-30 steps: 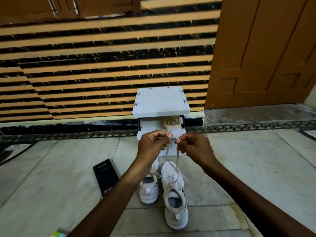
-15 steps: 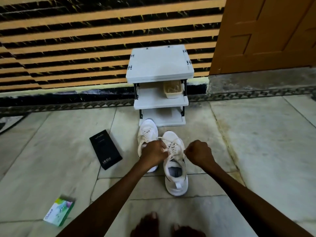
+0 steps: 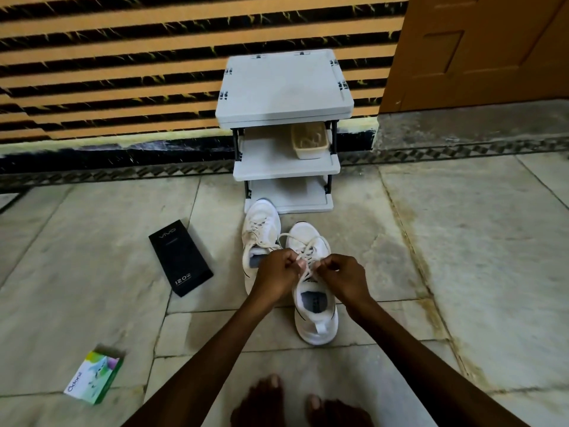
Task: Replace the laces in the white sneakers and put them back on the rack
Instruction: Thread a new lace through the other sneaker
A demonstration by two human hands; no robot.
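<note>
Two white sneakers stand side by side on the stone floor in front of a white three-shelf rack [image 3: 284, 87]. The right sneaker [image 3: 315, 315] is nearer to me, its lace [image 3: 308, 246] crossing over the tongue. My left hand [image 3: 277, 274] and my right hand [image 3: 343, 277] are low over its tongue, each pinching a strand of that lace close together. The left sneaker [image 3: 260, 226] is laced and sits further back, its heel partly hidden behind my left hand.
A beige basket [image 3: 309, 140] sits on the rack's middle shelf. A black box [image 3: 180, 257] lies left of the shoes, and a small green and white box [image 3: 94, 377] lies nearer at left. My bare feet [image 3: 295, 402] show at the bottom edge. A wooden door [image 3: 480, 47] stands at right.
My hands came down from in front of the rack to just above the right sneaker, still holding the lace ends, and moved closer together. The view tilted down toward the floor.
</note>
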